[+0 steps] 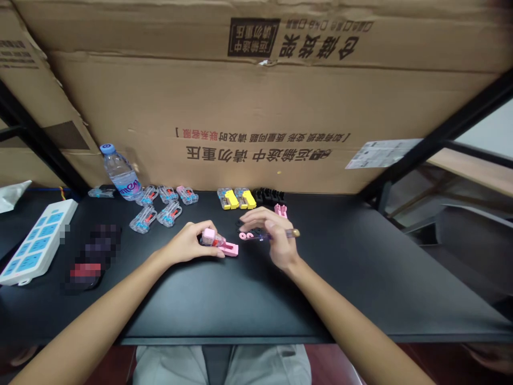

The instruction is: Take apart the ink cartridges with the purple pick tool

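My left hand (188, 243) is closed on a small pink and clear plastic casing (218, 243), with a dot of red inside its clear part. My right hand (278, 240) holds a slim pen-like tool (294, 233) with a gold-brown end, its thin end pointing left; I cannot make out the tip. Two pink rings (246, 236) lie just left of the right fingers. Dark small pieces behind them are partly hidden by that hand. Beyond the right hand sits another pink plastic part (281, 210).
Several clear casings (169, 214) lie at the back left by a water bottle (122, 174). Two yellow-and-clear casings (237, 198) and black parts (269, 196) line the cardboard wall (248, 101). A power strip (40, 240) and blurred dark object (96, 254) occupy the left side.
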### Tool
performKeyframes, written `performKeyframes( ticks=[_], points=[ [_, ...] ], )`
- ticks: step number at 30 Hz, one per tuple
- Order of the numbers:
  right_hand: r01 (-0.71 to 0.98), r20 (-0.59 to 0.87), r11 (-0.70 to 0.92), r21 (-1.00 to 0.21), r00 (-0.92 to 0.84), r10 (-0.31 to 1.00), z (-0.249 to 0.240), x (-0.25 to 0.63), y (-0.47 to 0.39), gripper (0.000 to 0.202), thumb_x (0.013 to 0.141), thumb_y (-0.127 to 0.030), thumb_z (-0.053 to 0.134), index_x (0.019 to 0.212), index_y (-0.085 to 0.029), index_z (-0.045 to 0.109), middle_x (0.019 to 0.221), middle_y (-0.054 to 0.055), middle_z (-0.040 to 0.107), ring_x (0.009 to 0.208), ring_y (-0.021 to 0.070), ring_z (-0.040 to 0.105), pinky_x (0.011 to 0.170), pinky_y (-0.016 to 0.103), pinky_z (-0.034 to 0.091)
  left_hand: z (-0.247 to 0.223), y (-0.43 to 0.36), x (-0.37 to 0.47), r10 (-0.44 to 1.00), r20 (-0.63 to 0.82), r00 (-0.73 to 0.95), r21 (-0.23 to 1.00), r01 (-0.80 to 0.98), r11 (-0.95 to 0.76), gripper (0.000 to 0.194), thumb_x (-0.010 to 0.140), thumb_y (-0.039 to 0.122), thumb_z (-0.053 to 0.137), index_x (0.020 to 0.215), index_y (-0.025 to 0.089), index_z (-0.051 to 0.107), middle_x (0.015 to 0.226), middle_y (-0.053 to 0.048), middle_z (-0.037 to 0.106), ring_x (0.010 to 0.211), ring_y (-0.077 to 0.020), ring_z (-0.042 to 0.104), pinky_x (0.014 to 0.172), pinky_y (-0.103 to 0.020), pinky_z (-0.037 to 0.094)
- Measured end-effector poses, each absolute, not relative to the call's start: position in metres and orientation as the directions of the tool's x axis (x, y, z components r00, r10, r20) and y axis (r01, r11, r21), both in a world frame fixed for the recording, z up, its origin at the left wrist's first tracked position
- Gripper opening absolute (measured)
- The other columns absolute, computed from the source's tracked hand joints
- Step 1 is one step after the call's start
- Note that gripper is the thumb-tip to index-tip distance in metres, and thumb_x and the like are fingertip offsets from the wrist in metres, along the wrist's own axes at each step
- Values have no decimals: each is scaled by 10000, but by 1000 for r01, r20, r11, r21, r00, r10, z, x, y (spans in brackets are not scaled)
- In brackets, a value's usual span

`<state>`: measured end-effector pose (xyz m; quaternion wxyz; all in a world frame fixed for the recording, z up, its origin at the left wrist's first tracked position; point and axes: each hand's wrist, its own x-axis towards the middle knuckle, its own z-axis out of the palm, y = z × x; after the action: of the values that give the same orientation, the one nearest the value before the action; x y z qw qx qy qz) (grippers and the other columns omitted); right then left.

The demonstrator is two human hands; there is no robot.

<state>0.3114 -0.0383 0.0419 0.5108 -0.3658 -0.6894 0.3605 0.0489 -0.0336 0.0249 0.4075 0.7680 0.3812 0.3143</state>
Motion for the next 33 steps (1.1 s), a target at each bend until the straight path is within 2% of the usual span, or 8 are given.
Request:
performKeyframes(
  ticks=[1, 3, 6, 10, 14, 21, 26, 33],
  points=[
    [44, 365, 383, -923, -218, 905, 40, 308, -39, 628, 1009, -707, 397, 910, -212, 772, 801, 97, 764, 654, 245, 719, 618, 379, 585, 25, -34, 49, 843, 166, 511, 868, 330, -371, 464, 760, 541, 937, 909, 192, 671, 933, -41, 828, 795, -183, 716, 739, -266, 521],
    [-51, 206, 199, -979, -252, 945, 35, 300, -41, 712, 976, -780, 373, 788, -205, 747, 586, 59, 663, 453, 198, 586, 424, 312, 445, 24, -34, 50, 848, 161, 505, 866, 340, -367, 476, 753, 538, 939, 909, 194, 649, 892, -18, 813, 766, -167, 691, 713, -250, 500],
    [-73, 92, 75, -995, -257, 962, 31, 290, -43, 669, 978, -749, 460, 676, -202, 697, 479, 24, 583, 365, 146, 460, 371, 270, 311, 25, -34, 50, 856, 151, 494, 848, 379, -369, 488, 751, 544, 933, 923, 200, 633, 821, 15, 773, 716, -151, 645, 669, -237, 465],
    [41, 96, 113, -993, -285, 954, 33, 287, -45, 511, 963, -588, 601, 653, -194, 701, 480, -7, 559, 386, 113, 419, 419, 263, 309, 26, -34, 51, 856, 147, 496, 836, 401, -375, 512, 744, 574, 927, 946, 203, 639, 818, 14, 746, 739, -166, 646, 679, -249, 465],
    [161, 124, 171, -972, -267, 956, 37, 289, -45, 407, 949, -445, 624, 627, -202, 673, 495, -28, 519, 443, 106, 402, 457, 257, 299, 24, -33, 51, 856, 144, 497, 840, 396, -371, 527, 747, 598, 920, 955, 204, 639, 819, 12, 730, 753, -171, 642, 684, -253, 463],
    [97, 41, 84, -992, -381, 924, 38, 296, -38, 173, 880, -335, 634, 898, -197, 736, 623, -13, 668, 499, 127, 522, 516, 258, 407, 21, -32, 49, 849, 141, 509, 844, 386, -372, 485, 807, 572, 891, 1005, 200, 651, 810, 41, 689, 734, -145, 603, 689, -241, 440],
    [158, 26, 104, -982, -432, 901, 38, 301, -36, 127, 807, -243, 658, 833, -190, 771, 695, 16, 725, 554, 127, 579, 555, 257, 435, 21, -32, 50, 824, 183, 537, 852, 331, -405, 486, 810, 490, 917, 1155, 200, 735, 970, -4, 790, 834, -165, 680, 782, -255, 486],
    [153, -23, 49, -987, -439, 898, 42, 302, -34, 89, 778, -240, 648, 800, -193, 720, 674, 17, 747, 520, 125, 583, 552, 258, 451, 22, -32, 51, 814, 153, 560, 879, 300, -372, 449, 810, 472, 924, 1123, 183, 782, 1011, -33, 824, 889, -192, 736, 845, -271, 526]
  ],
)
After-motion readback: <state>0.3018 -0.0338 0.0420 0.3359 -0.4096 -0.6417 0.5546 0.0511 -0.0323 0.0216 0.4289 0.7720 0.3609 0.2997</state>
